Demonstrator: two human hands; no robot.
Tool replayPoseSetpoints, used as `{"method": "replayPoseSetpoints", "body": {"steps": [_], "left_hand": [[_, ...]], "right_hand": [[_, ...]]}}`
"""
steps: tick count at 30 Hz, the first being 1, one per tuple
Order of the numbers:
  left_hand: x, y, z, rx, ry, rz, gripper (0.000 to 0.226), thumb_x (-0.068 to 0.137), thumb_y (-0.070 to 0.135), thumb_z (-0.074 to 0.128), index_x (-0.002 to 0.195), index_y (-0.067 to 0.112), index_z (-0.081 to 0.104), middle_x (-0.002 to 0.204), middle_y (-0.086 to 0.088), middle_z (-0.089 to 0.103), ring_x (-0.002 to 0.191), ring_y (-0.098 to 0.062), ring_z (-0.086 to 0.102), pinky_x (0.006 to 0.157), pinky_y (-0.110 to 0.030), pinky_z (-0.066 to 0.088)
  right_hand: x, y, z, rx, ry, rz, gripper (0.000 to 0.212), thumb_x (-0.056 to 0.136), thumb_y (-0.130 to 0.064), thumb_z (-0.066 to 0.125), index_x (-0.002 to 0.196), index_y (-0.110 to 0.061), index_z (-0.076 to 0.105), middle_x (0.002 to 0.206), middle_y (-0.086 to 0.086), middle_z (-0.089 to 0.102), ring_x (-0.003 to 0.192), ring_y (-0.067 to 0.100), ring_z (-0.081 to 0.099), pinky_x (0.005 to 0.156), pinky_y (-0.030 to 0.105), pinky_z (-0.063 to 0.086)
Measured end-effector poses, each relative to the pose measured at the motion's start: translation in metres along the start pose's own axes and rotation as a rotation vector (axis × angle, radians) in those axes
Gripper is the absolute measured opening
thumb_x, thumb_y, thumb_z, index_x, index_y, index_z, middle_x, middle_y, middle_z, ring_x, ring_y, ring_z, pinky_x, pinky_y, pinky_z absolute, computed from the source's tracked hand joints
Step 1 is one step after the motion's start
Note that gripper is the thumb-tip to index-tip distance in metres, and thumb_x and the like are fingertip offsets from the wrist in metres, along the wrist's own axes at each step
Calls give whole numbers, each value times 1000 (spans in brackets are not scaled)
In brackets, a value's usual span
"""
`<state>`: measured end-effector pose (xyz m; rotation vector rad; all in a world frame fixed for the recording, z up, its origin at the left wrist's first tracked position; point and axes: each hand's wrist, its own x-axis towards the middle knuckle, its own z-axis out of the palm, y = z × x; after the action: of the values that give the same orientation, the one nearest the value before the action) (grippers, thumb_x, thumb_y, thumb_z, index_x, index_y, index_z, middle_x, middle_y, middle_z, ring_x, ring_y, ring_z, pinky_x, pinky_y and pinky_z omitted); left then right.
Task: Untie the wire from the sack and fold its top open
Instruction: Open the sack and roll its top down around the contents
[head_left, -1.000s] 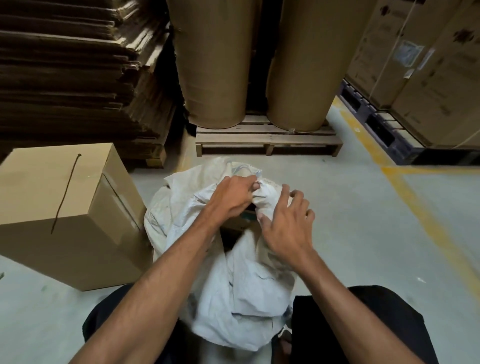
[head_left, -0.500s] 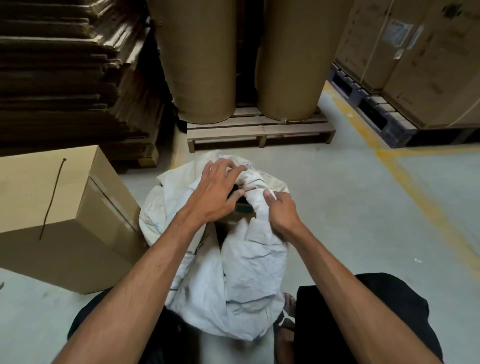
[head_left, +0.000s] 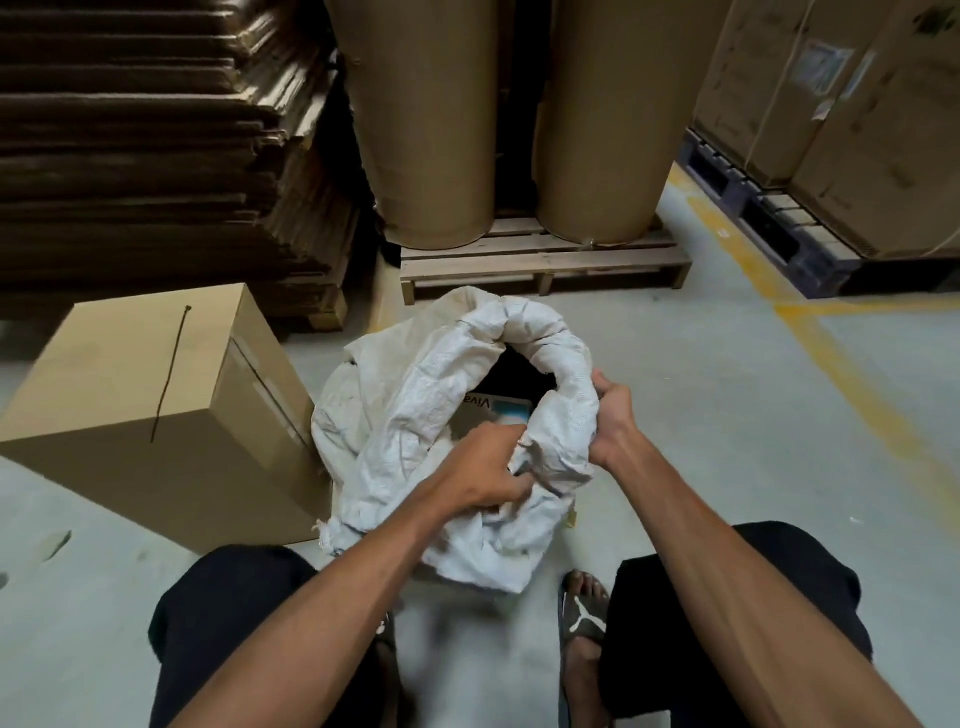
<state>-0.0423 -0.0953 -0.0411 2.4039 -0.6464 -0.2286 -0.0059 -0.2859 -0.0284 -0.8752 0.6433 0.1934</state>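
Note:
A white woven sack stands on the floor between my knees. Its top is rolled outward into a thick rim, and the mouth is open, showing a printed box inside. My left hand grips the near edge of the rim, fingers curled into the fabric. At the right side of the rim my right hand is closed on the rolled fabric. A thin dark wire lies loose on top of the cardboard box to the left, apart from the sack.
Two tall brown paper rolls stand on a wooden pallet just behind the sack. Flattened cardboard is stacked at the back left. Boxes on a dark pallet fill the right. A yellow floor line runs along the right.
The sack's mouth has gone from bunched to wide open with a rolled rim. Both hands moved toward me along the rim, the left to the near edge, the right to the right side.

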Motion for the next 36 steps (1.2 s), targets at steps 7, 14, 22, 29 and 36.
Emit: {"method": "replayPoseSetpoints", "body": {"steps": [7,14,22,29,36], "left_hand": [[8,-1,10,489,293,338,13,77,3,69,86,10,62,70,-6,58,56,-27,57,42,-34,45],[12,0,22,554,396,618,23,66,2,88,85,7,76,70,-9,69,53,-27,62,38,-28,44],[-19,-38,-48,29,-214,113,111,55,53,90,152,42,36,147,11,41,131,-8,43,107,-15,32],[-41,-82,-43,632,-3,110,95,66,62,80,144,17,48,131,-10,64,125,-30,57,110,-43,40],[-33,-75,-36,655,482,193,31,65,8,83,80,16,57,66,-4,57,54,-25,51,59,-35,40]], "right_hand": [[-54,-17,-12,-1252,136,-917,70,78,-19,68,143,-25,45,139,8,42,131,31,44,111,46,35],[-65,19,-8,-2242,-248,-994,79,67,-24,76,140,-28,48,126,-5,59,134,22,51,119,48,20],[-38,31,-10,-1896,49,-1303,42,60,-26,91,86,-16,60,76,3,69,71,30,62,82,43,48],[-28,36,-19,-1592,231,-1475,19,71,-10,69,74,-14,51,67,4,54,63,28,46,73,42,47],[-54,15,7,-2013,30,-1103,68,48,-66,62,105,-28,57,103,-4,52,95,23,51,84,41,44]]}}
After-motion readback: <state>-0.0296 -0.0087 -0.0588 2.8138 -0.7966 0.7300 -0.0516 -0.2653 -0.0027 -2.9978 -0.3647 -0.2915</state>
